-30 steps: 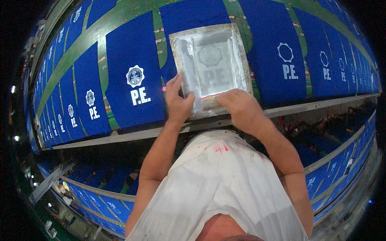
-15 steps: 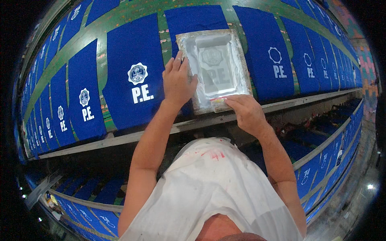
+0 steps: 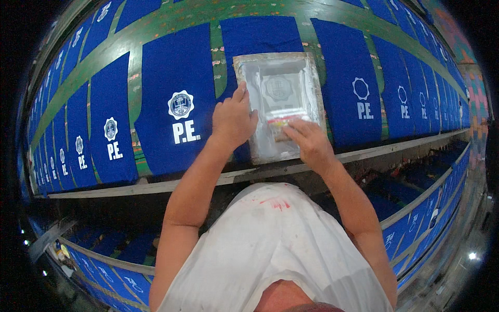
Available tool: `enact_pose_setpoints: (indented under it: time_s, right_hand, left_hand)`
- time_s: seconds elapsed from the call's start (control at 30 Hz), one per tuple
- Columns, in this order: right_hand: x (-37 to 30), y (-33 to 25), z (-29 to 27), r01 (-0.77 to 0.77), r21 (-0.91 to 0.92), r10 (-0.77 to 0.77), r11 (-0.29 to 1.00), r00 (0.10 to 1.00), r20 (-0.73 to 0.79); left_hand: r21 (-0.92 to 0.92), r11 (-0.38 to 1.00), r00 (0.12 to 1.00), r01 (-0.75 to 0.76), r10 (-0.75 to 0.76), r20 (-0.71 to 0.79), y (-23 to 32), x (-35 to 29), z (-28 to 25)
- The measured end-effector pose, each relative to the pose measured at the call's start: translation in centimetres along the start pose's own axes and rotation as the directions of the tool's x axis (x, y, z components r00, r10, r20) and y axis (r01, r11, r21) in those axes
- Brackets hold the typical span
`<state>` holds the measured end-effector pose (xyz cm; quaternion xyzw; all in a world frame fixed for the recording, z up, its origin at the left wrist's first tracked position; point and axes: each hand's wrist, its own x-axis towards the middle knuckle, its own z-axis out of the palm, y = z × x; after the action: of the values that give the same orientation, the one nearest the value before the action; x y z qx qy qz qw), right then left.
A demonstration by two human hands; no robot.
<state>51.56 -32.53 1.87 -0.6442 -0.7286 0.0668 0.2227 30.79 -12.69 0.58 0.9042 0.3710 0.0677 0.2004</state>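
Note:
A silk-screen printing frame [image 3: 315, 83] lies on a blue fabric panel [image 3: 260, 34], its mesh showing a pale round emblem and part of some lettering. My left hand [image 3: 234, 122] grips its left edge, index finger stretched up along the border and thumb over the inner side. In my right hand [image 3: 312, 145] a small squeegee [image 3: 283, 119] with a red and yellow strip is pinched, pressed on the lower part of the mesh. White ink is smeared along the inner border. The squeegee covers part of the lettering.
On the left, another blue panel [image 3: 179, 62] bears a white emblem and letters; the right panel [image 3: 347, 62] has only an outline and letters. All lie on a long green table [image 3: 221, 78] with a pale front rail [image 3: 249, 174]. Lower racks behind me hold more panels.
My right hand has drawn the squeegee up from the frame's bottom end onto the mesh. My left hand's fingers have curled in from lying spread. The whole view has shifted slightly.

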Motion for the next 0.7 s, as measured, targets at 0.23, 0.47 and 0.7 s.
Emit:
enact_pose_setpoints:
  time_s: [0.23,0.47,0.7]
  right_hand:
    - [8.5,6.4,0.6,0.033,-0.041,-0.033,0.999,0.999,-0.008]
    - [14.9,9.1,-1.4,-0.002,-0.011,0.002,1.0,0.998,0.055]
    - [15.5,9.5,-1.4,0.043,0.002,-0.043,0.999,0.993,0.112]
  left_hand:
    - [-0.048,0.996,0.997,0.07,-0.067,0.049,0.4,0.6,-0.3]
    - [-0.104,0.989,0.993,0.108,-0.103,0.052,1.0,0.6,-1.1]
    - [-0.057,0.997,0.998,0.057,-0.056,0.011,0.3,0.4,-0.4]
